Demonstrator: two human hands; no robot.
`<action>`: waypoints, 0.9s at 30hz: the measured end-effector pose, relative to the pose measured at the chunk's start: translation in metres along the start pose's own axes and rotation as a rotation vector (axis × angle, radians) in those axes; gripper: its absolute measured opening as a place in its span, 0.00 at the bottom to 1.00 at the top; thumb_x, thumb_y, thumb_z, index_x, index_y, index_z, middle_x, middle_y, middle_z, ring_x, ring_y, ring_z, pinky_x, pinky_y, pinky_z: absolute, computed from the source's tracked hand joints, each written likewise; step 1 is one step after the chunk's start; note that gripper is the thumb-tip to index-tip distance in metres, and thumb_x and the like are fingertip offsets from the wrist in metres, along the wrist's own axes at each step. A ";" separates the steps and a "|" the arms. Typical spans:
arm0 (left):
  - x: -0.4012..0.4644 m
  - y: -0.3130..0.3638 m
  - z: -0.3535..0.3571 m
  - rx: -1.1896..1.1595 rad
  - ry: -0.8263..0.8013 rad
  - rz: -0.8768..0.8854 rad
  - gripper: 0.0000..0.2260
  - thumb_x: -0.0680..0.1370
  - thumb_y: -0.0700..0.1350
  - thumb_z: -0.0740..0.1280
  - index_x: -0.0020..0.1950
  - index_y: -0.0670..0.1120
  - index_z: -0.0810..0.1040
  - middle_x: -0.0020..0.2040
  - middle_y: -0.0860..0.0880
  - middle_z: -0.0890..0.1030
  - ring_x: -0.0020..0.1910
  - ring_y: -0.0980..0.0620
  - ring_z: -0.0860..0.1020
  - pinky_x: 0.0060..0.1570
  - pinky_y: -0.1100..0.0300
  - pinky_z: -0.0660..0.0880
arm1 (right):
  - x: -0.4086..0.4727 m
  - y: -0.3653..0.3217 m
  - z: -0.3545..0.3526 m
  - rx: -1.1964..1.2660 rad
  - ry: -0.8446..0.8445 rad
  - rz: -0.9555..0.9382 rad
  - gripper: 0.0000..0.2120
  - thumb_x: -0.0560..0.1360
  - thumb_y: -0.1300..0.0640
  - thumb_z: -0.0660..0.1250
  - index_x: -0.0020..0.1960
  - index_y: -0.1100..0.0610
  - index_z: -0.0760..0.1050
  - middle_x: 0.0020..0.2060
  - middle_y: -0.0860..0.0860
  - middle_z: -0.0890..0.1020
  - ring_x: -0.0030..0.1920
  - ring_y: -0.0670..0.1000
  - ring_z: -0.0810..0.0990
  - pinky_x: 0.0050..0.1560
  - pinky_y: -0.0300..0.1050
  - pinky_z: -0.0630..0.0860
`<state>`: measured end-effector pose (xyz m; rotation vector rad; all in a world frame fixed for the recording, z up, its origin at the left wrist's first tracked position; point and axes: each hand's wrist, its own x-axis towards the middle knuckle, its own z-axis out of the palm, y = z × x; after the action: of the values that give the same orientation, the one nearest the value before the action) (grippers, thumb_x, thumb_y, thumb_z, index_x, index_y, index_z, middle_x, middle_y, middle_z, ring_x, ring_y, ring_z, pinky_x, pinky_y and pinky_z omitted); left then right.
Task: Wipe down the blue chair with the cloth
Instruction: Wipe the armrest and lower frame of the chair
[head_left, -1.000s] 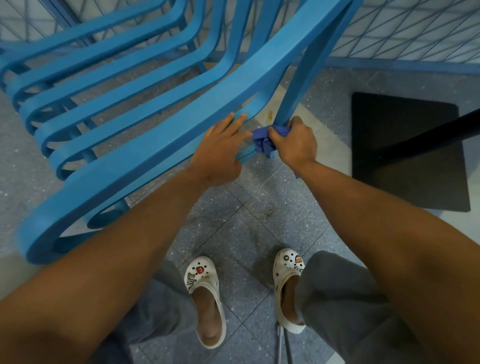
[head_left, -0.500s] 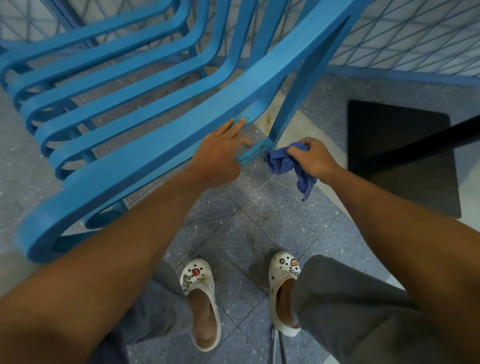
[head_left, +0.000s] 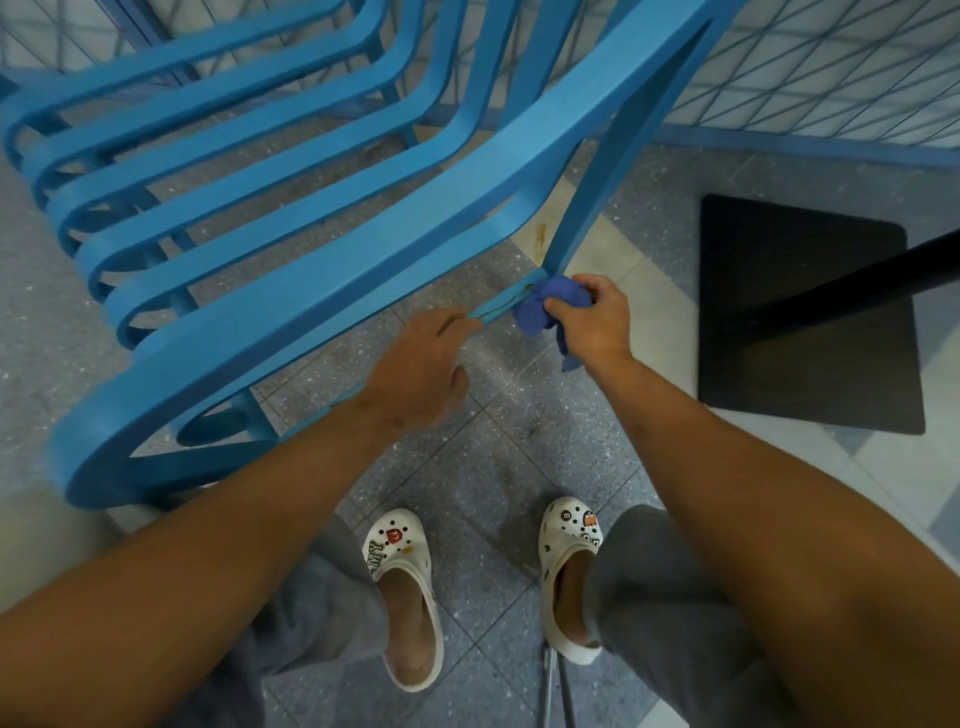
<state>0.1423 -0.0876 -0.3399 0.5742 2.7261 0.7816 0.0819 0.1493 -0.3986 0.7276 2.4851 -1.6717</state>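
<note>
The blue chair (head_left: 322, 270) is tipped toward me, its slatted seat and back filling the upper left. My right hand (head_left: 597, 322) grips a crumpled blue cloth (head_left: 545, 306) and presses it against the lower bar where the chair's leg meets the frame. My left hand (head_left: 421, 369) sits just left of the cloth, its fingertips touching the underside of the same bar, its fingers loosely bent and blurred.
A black square table base (head_left: 810, 322) with a dark post (head_left: 857, 286) stands on the floor to the right. A blue-framed mesh fence (head_left: 810, 67) runs behind the chair. My feet in white clogs (head_left: 410, 597) stand on the grey tiled floor (head_left: 509, 441).
My right hand dropped from the leg, swung out with the cloth, then came back against the lower bar. My left hand slid off the bar's top to its underside.
</note>
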 end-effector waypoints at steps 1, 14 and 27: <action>-0.001 -0.004 0.002 -0.010 0.001 -0.033 0.26 0.76 0.38 0.70 0.74 0.40 0.70 0.70 0.41 0.72 0.67 0.42 0.72 0.67 0.47 0.73 | -0.001 -0.001 0.007 0.021 0.045 0.026 0.18 0.72 0.60 0.78 0.57 0.56 0.75 0.50 0.48 0.80 0.46 0.44 0.79 0.40 0.24 0.73; -0.003 -0.022 0.013 -0.038 -0.044 -0.164 0.26 0.78 0.40 0.70 0.75 0.41 0.68 0.68 0.40 0.75 0.63 0.40 0.75 0.61 0.45 0.77 | -0.008 0.002 0.025 -0.156 -0.035 -0.171 0.07 0.77 0.65 0.68 0.55 0.62 0.80 0.45 0.51 0.81 0.45 0.49 0.79 0.39 0.21 0.68; 0.000 -0.020 0.026 0.035 -0.106 -0.192 0.30 0.78 0.45 0.70 0.78 0.44 0.65 0.75 0.41 0.68 0.70 0.39 0.68 0.69 0.43 0.70 | -0.012 0.008 0.020 -0.381 -0.079 -0.302 0.04 0.81 0.53 0.65 0.53 0.45 0.73 0.37 0.37 0.79 0.37 0.42 0.76 0.36 0.30 0.68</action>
<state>0.1447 -0.0916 -0.3728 0.3428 2.6528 0.6384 0.0916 0.1298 -0.4097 0.2527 2.8410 -1.1991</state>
